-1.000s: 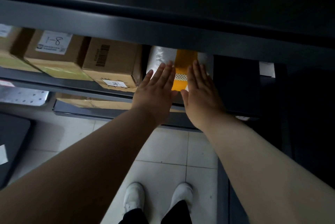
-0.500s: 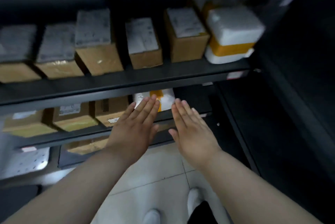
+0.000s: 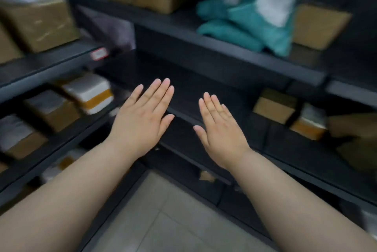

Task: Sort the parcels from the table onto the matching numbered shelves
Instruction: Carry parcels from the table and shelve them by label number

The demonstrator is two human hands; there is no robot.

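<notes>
Hovering flat and released, holding nothing, left grip (image 3: 142, 121) and right grip (image 3: 221, 131) side by side before the dark shelf (image 3: 195, 80); white-and-orange parcel (image 3: 89, 92) left of the left grip, table unseen.

Dark metal shelves (image 3: 240, 55) meet in a corner. On the left rack a white parcel (image 3: 89, 93) banded in orange tape lies flat beside taped brown cartons (image 3: 54, 109), with a larger carton (image 3: 38, 19) on the shelf above, whose front edge bears a red-framed tag (image 3: 99, 54), blurred past reading. On the right rack, teal mailer bags (image 3: 244, 25) slump against a brown box (image 3: 320, 25) — small boxes (image 3: 274, 106) sit one shelf lower.
</notes>
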